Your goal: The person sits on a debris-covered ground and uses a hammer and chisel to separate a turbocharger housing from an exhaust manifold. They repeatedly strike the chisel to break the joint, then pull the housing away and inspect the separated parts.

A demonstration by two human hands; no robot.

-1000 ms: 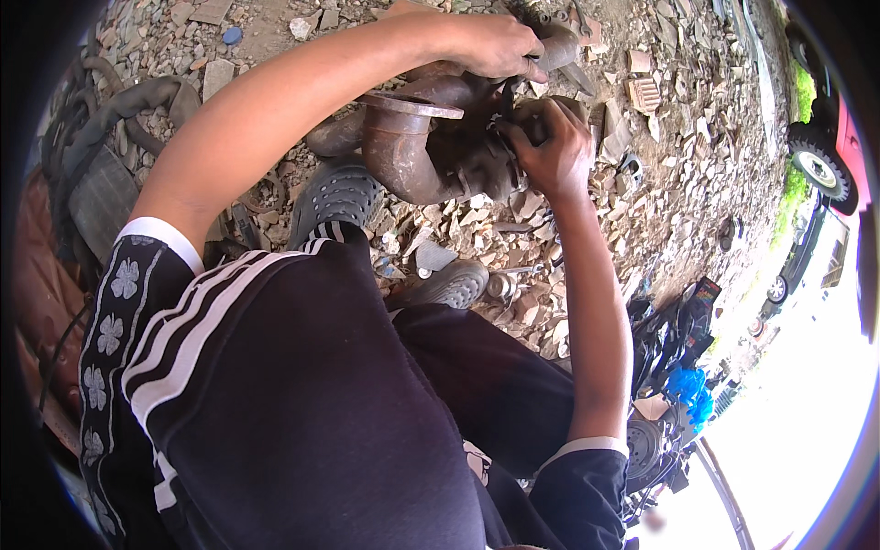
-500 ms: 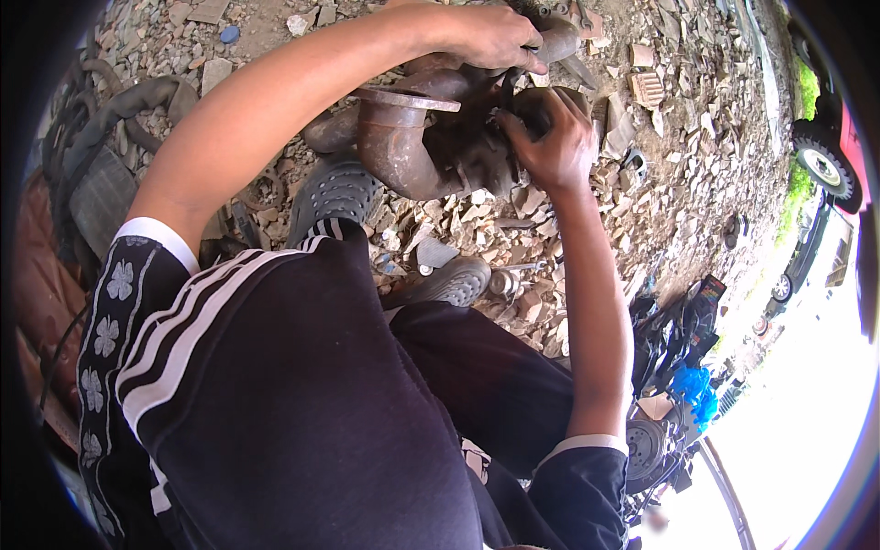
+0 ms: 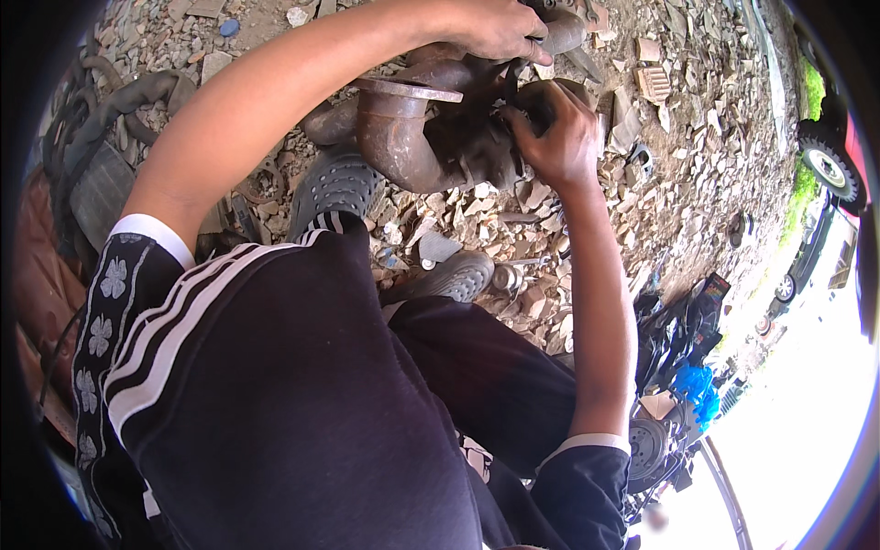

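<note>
Clothing (image 3: 275, 385), dark with white stripes, is nearest, then two grey perforated shoes (image 3: 339, 183) on the near side of the rusty pipe assembly (image 3: 390, 137). That assembly sits just past the feet, flanged elbow leaning left. Right hand (image 3: 564, 142) is curled onto its right end, thumb and fingers closed around a dark bit. Left hand (image 3: 495, 32) reaches over its far side, fingers bent fairly narrow; can't tell if they're pinching anything, too dark in there. Step in hand looks like close finger work at that shadowed joint, and I'd say the next move calls for a steady right-hand hold. Stony rubble (image 3: 678, 147) surrounds the assembly, dark hoses (image 3: 137, 92) lie left of it, and way off right there's a red vehicle (image 3: 854, 151).
</note>
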